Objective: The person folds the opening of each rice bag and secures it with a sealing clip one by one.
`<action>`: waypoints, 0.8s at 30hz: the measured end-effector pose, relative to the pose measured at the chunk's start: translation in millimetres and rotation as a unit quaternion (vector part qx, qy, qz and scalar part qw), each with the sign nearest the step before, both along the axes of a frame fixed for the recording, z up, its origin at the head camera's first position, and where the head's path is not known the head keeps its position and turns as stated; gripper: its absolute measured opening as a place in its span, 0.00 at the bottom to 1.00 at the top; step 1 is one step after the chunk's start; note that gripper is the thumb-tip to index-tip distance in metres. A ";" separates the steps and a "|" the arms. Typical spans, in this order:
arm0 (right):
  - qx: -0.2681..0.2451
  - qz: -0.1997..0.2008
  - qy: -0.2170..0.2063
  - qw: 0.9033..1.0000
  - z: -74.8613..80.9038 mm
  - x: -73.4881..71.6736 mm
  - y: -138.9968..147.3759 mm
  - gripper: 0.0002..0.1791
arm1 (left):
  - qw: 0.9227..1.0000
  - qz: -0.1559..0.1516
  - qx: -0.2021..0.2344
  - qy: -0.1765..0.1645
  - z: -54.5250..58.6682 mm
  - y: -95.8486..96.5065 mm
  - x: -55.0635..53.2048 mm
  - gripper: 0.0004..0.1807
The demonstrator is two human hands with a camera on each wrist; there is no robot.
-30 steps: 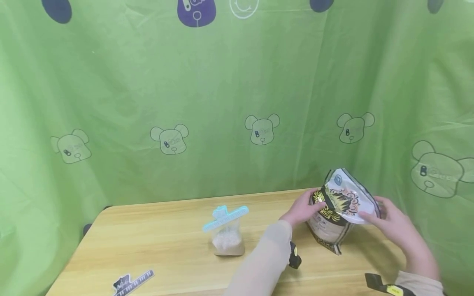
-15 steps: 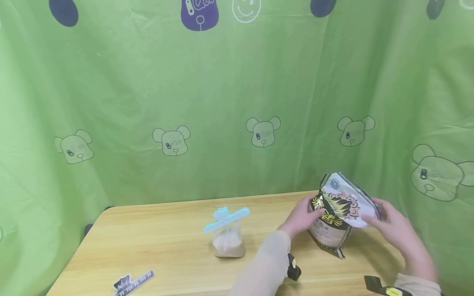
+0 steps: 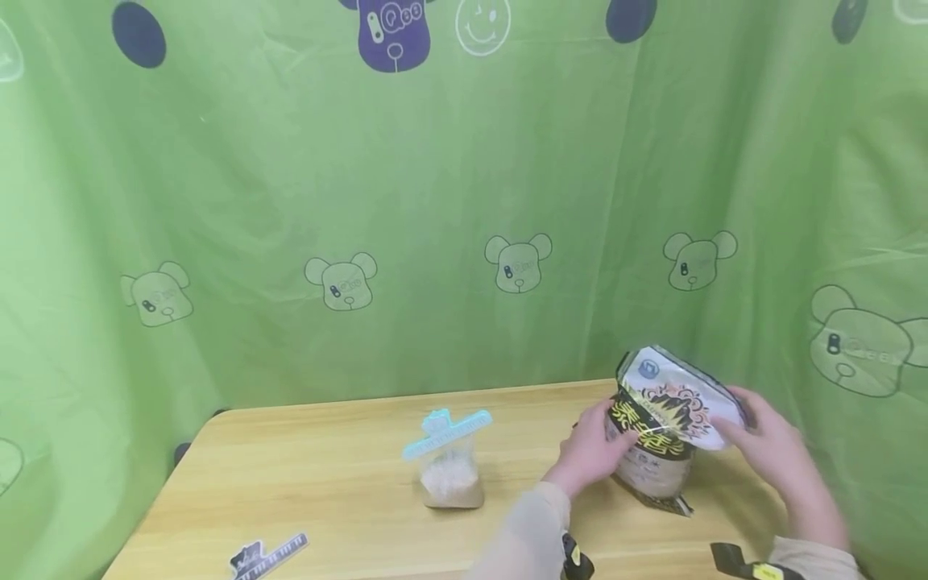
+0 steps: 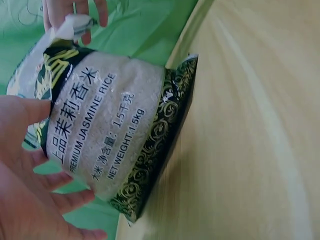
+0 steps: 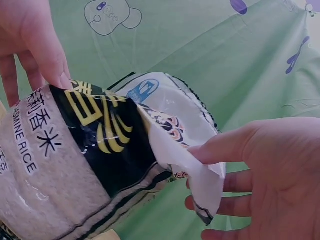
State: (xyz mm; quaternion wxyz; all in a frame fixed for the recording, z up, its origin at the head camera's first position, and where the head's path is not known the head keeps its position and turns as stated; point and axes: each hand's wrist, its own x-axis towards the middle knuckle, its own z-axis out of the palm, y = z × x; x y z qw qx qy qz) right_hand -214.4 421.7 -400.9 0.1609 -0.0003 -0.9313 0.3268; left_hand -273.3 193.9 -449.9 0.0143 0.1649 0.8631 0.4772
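Note:
A bag of jasmine rice, with a black band and yellow lettering, leans at the right of the table, its white upper part folded over. My left hand grips its left side, thumb on the front and fingers behind. With my right hand I pinch the loose upper corner, which the right wrist view shows as a white flap between thumb and fingers. In the left wrist view the bag's dark patterned lower end slants close to the tabletop; whether it touches is unclear.
Left of the hands stands a small clear bag of grains, closed by a light blue clip. A dark clip with a piano-key pattern lies at the table's front left. Green curtain hangs behind.
The rice bag has turned a little, its lower end shifting right and toward me, and its top tilting left. Both hands keep their hold. The head view has shifted slightly.

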 end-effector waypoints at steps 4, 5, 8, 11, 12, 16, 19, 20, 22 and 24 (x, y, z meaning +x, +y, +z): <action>-0.005 -0.004 -0.008 1.000 -1.6 -1.6 -3.2 0.39 | 0.999 0.023 -0.027 -0.002 -2.2 -1.4 10.5 0.32; -0.005 -0.006 -0.009 1.000 -2.0 -2.2 -4.0 0.40 | 0.999 0.026 -0.030 -0.001 -2.6 -1.7 12.4 0.32; -0.006 -0.013 -0.007 1.000 -3.1 -4.4 -6.6 0.40 | 0.999 0.035 -0.042 0.002 -3.1 -2.5 17.2 0.32; -0.014 -0.016 -0.003 1.000 -5.0 -7.1 -8.7 0.40 | 0.998 0.043 -0.050 0.006 -2.1 -3.7 22.5 0.33; -0.018 -0.017 -0.004 1.000 -5.7 -8.1 -9.1 0.40 | 0.998 0.046 -0.053 0.008 -1.7 -4.0 24.7 0.34; -0.036 -0.014 -0.013 0.999 -8.6 -11.2 -9.9 0.40 | 0.996 0.060 -0.065 0.018 -0.7 -4.5 35.8 0.35; -0.048 -0.007 -0.016 0.999 -10.6 -13.3 -10.0 0.40 | 0.994 0.069 -0.079 0.028 -0.6 -4.4 44.3 0.35; -0.049 -0.004 -0.016 0.999 -11.2 -13.9 -9.9 0.40 | 0.993 0.072 -0.084 0.030 -0.4 -4.5 46.9 0.36; -0.048 0.001 -0.014 0.999 -12.0 -14.9 -10.1 0.40 | 0.993 0.075 -0.087 0.032 -0.6 -5.0 51.3 0.36; -0.046 0.004 -0.011 0.999 -12.9 -15.4 -11.0 0.40 | 0.993 0.077 -0.085 0.031 -1.3 -6.2 54.7 0.36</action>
